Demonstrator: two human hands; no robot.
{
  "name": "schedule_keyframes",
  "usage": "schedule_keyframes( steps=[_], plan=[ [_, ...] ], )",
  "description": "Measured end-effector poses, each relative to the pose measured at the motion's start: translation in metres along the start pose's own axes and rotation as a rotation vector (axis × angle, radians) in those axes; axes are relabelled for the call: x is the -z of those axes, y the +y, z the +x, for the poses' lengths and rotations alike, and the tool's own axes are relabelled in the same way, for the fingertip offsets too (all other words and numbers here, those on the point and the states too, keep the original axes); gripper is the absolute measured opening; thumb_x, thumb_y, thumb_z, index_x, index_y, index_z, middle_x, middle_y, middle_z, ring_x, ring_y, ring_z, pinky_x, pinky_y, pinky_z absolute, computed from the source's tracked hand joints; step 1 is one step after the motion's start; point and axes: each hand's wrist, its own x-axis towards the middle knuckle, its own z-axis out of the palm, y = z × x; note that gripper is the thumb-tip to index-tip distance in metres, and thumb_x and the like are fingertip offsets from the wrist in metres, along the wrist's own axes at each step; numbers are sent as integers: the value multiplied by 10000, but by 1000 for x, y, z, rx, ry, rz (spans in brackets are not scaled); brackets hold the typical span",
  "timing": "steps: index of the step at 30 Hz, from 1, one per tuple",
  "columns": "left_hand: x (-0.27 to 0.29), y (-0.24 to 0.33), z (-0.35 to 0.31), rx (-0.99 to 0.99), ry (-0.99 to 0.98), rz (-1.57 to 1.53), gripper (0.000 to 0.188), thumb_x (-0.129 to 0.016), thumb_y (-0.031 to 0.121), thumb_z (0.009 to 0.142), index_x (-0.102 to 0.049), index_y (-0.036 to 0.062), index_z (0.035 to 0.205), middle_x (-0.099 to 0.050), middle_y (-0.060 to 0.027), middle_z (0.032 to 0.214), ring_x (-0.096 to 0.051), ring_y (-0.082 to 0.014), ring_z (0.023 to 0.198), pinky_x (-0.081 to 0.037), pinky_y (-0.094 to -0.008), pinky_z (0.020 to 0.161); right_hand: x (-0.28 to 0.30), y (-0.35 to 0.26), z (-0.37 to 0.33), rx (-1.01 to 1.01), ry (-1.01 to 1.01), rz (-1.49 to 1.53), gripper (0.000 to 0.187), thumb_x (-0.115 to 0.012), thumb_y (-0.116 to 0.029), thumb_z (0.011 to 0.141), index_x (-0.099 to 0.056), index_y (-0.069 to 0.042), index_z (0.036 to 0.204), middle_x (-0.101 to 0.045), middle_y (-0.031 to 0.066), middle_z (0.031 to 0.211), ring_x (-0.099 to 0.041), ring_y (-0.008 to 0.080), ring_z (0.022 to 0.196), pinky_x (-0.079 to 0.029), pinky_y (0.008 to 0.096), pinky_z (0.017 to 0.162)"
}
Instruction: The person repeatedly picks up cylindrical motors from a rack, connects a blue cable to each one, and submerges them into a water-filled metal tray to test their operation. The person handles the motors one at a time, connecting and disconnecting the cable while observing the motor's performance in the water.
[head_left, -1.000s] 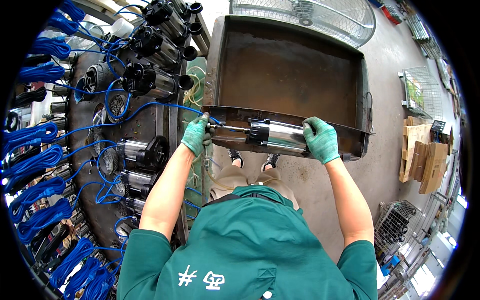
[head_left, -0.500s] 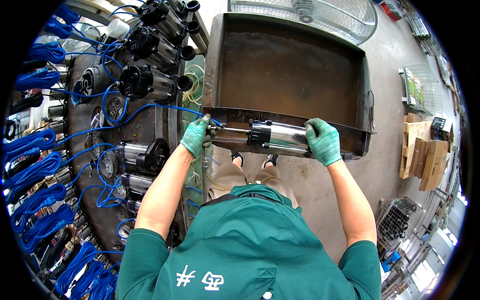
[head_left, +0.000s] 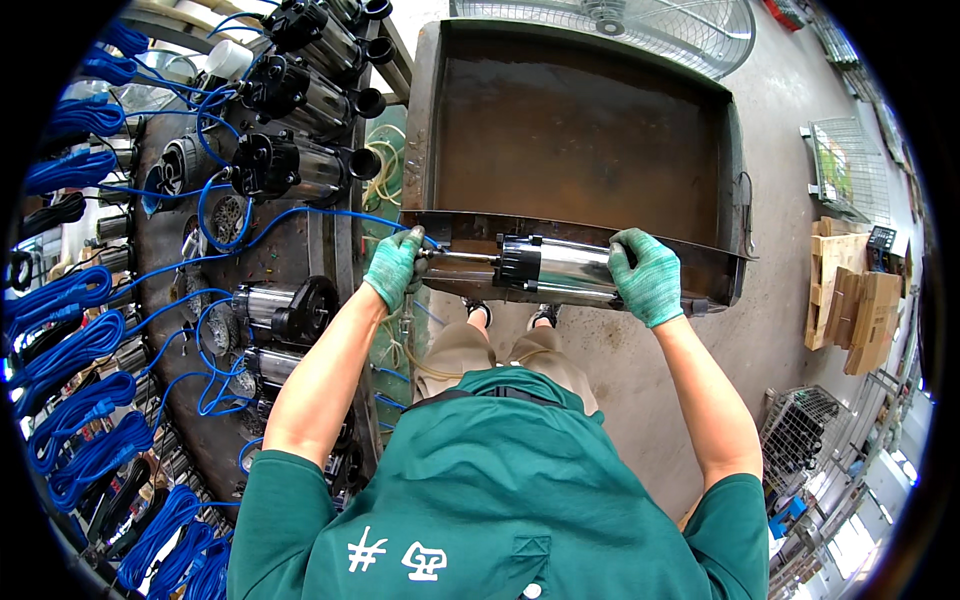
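Note:
A shiny steel cylindrical pump (head_left: 568,272) with a black left end lies level across the near ledge of a large metal trough (head_left: 428,130). My right hand (head_left: 648,278), in a green glove, wraps round the pump's right end. A slim metal rod (head_left: 465,257) runs from the black end to my left hand (head_left: 394,268), also gloved in green. The left fingers are closed round the rod's outer end and hide it. A blue cable (head_left: 330,210) comes from the left and ends beside this hand.
Shallow brownish liquid lies in the trough. On the dark bench (head_left: 165,240) at left stand several more pumps (head_left: 290,168) with blue cables, and coiled blue cables (head_left: 75,350) hang beyond. A large caged fan (head_left: 680,30) stands behind the trough, cardboard (head_left: 872,320) at right.
Both hands keep their grip on the pump and rod, almost in place. The view has shifted slightly.

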Motion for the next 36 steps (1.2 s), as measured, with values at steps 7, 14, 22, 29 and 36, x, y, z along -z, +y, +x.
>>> schedule_keyframes(
  steps=[7, 14, 22, 29, 36],
  plan=[
    [0, 1, -2, -1, -1, 2, 314, -534, 401, 1108, -573, 166, 903, -470, 36, 585, -372, -82, 417, -267, -250, 369, 0, 1, -1, 9, 9, -5, 120, -718, -173, 906, -738, -62, 947, -741, 170, 887, -734, 344, 769, -594, 407, 709],
    [11, 13, -12, -14, 87, -208, 238, -576, 384, 1090, -669, 166, 1093, -554, 41, 698, -395, -58, 465, -314, -244, 411, 3, 9, -6, 65, 9, 52, 163, -701, -202, 926, -747, -63, 997, -754, 170, 946, -740, 359, 811, -603, 421, 735],
    [-112, 75, -65, -447, -194, -651, 236, -622, 289, 1075, -631, 95, 1210, -568, 11, 803, -453, -75, 566, -389, -241, 513, 26, -37, -50, 442, 106, 152, 343, -799, -114, 848, -674, -54, 1161, -708, 146, 1073, -706, 353, 927, -590, 440, 799],
    [-298, 55, -110, -457, -316, -243, 437, -645, 332, 1060, -558, 59, 1389, -666, -111, 1103, -686, -207, 940, -583, -387, 868, 66, 19, -91, -182, -284, 246, 364, -676, -220, 961, -512, -66, 1247, -723, 260, 995, -693, 497, 950, -565, 557, 791],
    [-255, 19, -116, -318, -277, 191, 368, -602, 239, 1058, -623, -6, 1332, -722, -107, 1153, -713, -199, 970, -607, -359, 868, 119, 204, -155, -616, 196, 157, 329, -700, -315, 975, -619, -20, 1098, -708, 194, 874, -680, 363, 784, -552, 453, 766]
  ],
)
